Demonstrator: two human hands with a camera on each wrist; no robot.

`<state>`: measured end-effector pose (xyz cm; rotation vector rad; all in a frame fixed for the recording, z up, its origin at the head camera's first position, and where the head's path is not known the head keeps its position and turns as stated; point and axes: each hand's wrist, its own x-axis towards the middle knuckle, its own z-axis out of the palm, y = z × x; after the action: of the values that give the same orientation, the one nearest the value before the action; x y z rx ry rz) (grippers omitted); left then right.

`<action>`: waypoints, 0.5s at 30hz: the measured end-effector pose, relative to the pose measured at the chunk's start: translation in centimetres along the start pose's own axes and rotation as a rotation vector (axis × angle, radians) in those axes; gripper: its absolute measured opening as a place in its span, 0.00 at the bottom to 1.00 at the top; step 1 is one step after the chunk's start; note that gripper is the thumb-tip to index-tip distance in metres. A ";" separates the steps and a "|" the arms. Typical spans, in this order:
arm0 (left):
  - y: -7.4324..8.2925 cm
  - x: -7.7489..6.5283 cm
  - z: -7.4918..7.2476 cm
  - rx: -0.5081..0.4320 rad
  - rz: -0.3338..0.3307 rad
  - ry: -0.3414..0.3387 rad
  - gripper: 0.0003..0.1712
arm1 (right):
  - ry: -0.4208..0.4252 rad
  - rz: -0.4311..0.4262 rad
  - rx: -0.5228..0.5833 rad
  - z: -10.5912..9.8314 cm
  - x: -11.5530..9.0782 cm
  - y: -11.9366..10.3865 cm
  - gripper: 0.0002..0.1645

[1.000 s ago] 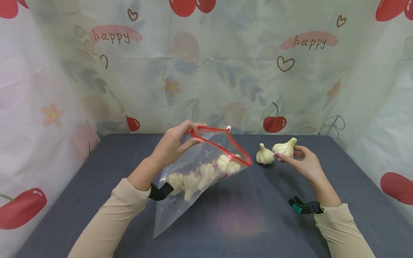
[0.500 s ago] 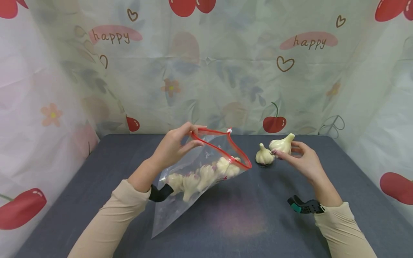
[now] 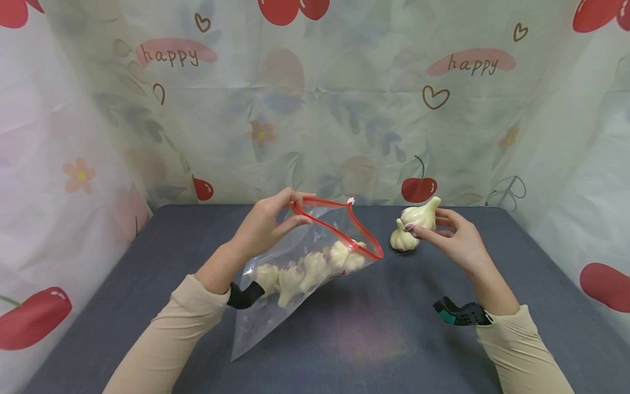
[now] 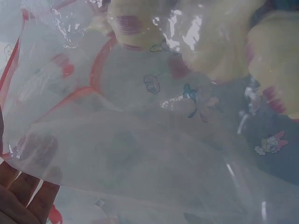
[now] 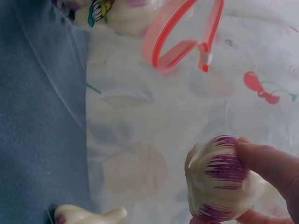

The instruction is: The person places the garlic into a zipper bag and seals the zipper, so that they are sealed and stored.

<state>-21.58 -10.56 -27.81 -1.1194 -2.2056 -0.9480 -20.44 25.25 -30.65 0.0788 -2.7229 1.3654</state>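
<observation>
My left hand pinches the red-edged mouth of a clear zip bag, which gapes toward the right. Several white and purple garlic bulbs lie inside along its lower side. In the left wrist view the fingers show at the bag's edge, with blurred bulbs through the plastic. My right hand holds another garlic bulb between thumb and fingers, raised above the table. In the right wrist view that garlic bulb shows purple streaks. A loose garlic bulb sits on the table just below it.
The dark grey table ends at a printed curtain at the back, with more curtain on both sides. A white slider sits at the far corner of the bag's red zip. Each wrist wears a black band.
My right hand has lifted its garlic bulb and moved left, so that it now overlaps the loose bulb in the head view. The left hand stays nearly still; the bag's mouth has dipped slightly.
</observation>
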 end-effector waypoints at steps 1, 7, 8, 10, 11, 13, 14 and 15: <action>0.0 0.0 0.0 -0.001 0.001 -0.001 0.17 | -0.003 -0.003 0.007 0.0 0.0 -0.2 0.46; 0.1 0.0 0.1 -0.003 -0.005 -0.007 0.17 | -0.021 -0.022 0.028 0.3 -0.3 -1.1 0.46; 0.1 0.0 0.1 -0.004 -0.007 -0.010 0.17 | -0.024 -0.026 0.029 0.3 -0.4 -1.2 0.46; 0.1 0.0 0.2 -0.003 -0.009 -0.011 0.17 | -0.029 -0.033 0.026 0.4 -0.5 -1.4 0.46; 0.1 0.0 0.2 -0.001 -0.010 -0.011 0.17 | -0.033 -0.035 0.027 0.4 -0.5 -1.5 0.46; 0.1 -0.1 0.2 -0.004 -0.010 -0.012 0.17 | -0.033 -0.044 0.018 0.5 -0.6 -1.7 0.45; 0.1 -0.1 0.2 -0.003 -0.009 -0.011 0.17 | -0.032 -0.048 0.015 0.6 -0.6 -1.8 0.45; 0.1 -0.1 0.2 -0.002 -0.010 -0.010 0.17 | -0.030 -0.049 0.011 0.6 -0.7 -1.9 0.44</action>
<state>-21.47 -10.39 -27.95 -1.1173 -2.2205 -0.9504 -19.64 23.65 -29.60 0.1671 -2.7185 1.3766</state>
